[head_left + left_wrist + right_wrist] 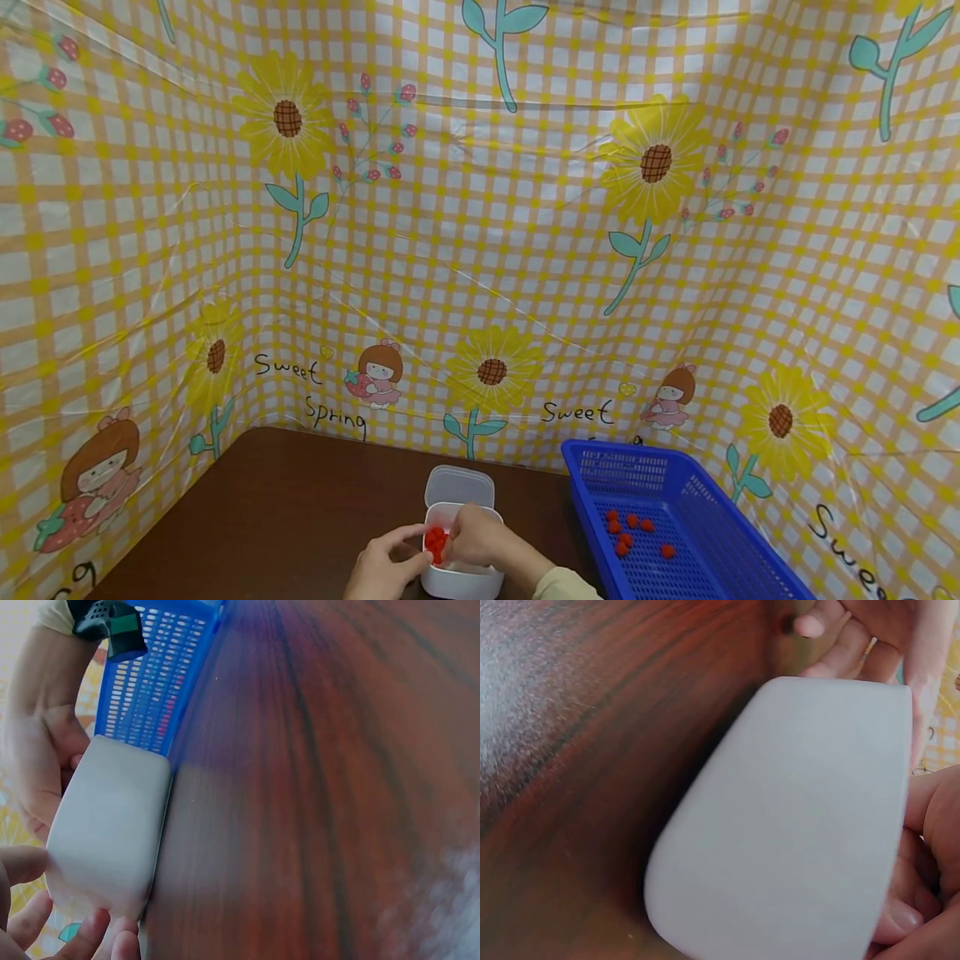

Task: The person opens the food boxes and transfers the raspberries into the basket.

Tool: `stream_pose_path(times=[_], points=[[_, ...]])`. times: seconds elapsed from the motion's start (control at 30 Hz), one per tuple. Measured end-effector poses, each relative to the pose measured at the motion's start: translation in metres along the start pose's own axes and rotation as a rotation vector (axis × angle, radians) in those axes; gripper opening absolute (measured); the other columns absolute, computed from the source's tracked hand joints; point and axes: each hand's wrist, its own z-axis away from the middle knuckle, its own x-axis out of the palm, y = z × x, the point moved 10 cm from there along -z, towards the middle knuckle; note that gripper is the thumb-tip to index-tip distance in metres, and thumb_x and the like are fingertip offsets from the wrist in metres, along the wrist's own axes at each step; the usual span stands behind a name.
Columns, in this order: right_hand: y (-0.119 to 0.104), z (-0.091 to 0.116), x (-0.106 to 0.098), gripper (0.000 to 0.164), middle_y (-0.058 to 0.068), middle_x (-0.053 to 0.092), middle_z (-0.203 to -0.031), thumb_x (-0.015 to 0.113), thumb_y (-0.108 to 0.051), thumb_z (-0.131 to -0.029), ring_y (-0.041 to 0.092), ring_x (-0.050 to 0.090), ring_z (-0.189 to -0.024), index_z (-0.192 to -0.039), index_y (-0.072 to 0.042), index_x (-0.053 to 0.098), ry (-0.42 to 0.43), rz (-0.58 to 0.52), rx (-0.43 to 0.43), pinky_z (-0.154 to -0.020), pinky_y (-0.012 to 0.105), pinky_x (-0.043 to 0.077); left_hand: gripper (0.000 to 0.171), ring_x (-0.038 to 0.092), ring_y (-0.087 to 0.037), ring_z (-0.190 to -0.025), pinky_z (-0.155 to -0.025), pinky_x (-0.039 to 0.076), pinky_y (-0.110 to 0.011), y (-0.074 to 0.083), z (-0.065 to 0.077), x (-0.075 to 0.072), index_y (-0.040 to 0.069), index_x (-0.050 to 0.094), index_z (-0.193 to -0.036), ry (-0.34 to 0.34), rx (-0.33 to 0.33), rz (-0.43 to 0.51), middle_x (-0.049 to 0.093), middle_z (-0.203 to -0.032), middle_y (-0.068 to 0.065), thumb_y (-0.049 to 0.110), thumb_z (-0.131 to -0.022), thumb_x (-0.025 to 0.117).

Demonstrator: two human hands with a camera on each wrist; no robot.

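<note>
A white lidded box point(461, 582) stands at the table's front, its translucent lid point(460, 487) tipped back at the far side. Small red balls point(436, 542) lie inside at the left. My left hand point(384, 560) is at the box's left side; in the left wrist view its fairly straight fingers point(90, 930) touch the outer wall. My right hand point(480, 537) reaches over the right rim into the box with curled fingers. Its fingertips are near the red balls, but whether they pinch one is hidden. The right wrist view shows the box wall point(787, 817) covering the inside.
To the right stands a blue plastic basket point(720, 492) with several red balls point(632, 521) on its bottom. Dark brown table point(285, 517) surface extends left of the box. A checked cloth point(465, 250) with sunflowers hangs behind and on both sides.
</note>
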Motion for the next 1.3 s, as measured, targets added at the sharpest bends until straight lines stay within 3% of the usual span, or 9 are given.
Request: stream_pose_path(times=[0.23,0.47,0.77,0.93,1.07,1.3], points=[[-0.006,0.001,-0.012,0.012,-0.01,0.037,-0.046,0.074,0.002,-0.074,0.008,0.03,-0.044,-0.063,0.007,0.07,-0.032,-0.041,0.007,-0.041,0.022,0.022,0.042,0.06,-0.016,-0.077,-0.067,0.047,-0.035,0.001,0.001,-0.001,0.01,0.07,-0.125,0.011,0.011,-0.014,0.071,-0.087,-0.001,0.026,-0.087,0.075],[-0.007,-0.002,-0.028,0.008,0.002,0.067,-0.067,0.076,-0.003,-0.08,0.013,0.047,-0.06,-0.073,0.002,0.076,-0.055,-0.039,0.014,-0.051,0.027,0.036,0.041,0.06,-0.015,-0.075,-0.065,0.047,-0.034,0.0,0.0,-0.002,0.012,0.07,-0.125,0.01,-0.008,-0.02,0.071,-0.088,-0.001,0.027,-0.087,0.075],[-0.003,-0.001,-0.055,0.01,-0.001,0.06,-0.061,0.076,-0.006,-0.083,0.011,0.042,-0.057,-0.076,0.001,0.078,-0.036,-0.054,0.014,-0.048,0.024,0.03,0.041,0.06,-0.015,-0.077,-0.065,0.046,-0.034,-0.003,-0.001,-0.001,0.013,0.071,-0.125,0.012,-0.031,-0.044,0.07,-0.089,0.0,0.028,-0.087,0.076],[0.001,0.0,-0.07,0.021,-0.008,0.037,-0.048,0.076,-0.009,-0.086,0.008,0.029,-0.045,-0.067,-0.001,0.072,-0.025,-0.049,0.058,-0.041,0.022,0.023,0.042,0.059,-0.015,-0.073,-0.063,0.045,-0.033,-0.004,-0.001,0.0,0.013,0.07,-0.125,0.007,-0.042,-0.03,0.07,-0.089,-0.001,0.029,-0.086,0.076],[0.005,0.002,-0.083,0.025,-0.009,0.03,-0.047,0.075,-0.009,-0.087,0.007,0.022,-0.043,-0.065,0.001,0.069,-0.007,-0.046,0.068,-0.04,0.022,0.019,0.043,0.059,-0.015,-0.074,-0.063,0.045,-0.033,-0.005,-0.001,-0.001,0.013,0.07,-0.126,0.007,-0.048,-0.03,0.07,-0.089,0.0,0.03,-0.087,0.076],[0.017,0.008,-0.108,0.012,-0.009,0.031,-0.05,0.073,-0.008,-0.088,0.007,0.023,-0.046,-0.079,-0.002,0.076,0.044,-0.049,0.072,-0.044,0.023,0.021,0.042,0.061,-0.017,-0.082,-0.068,0.046,-0.035,-0.006,-0.002,-0.001,0.014,0.071,-0.124,0.01,-0.053,-0.05,0.07,-0.089,0.0,0.031,-0.086,0.077]])
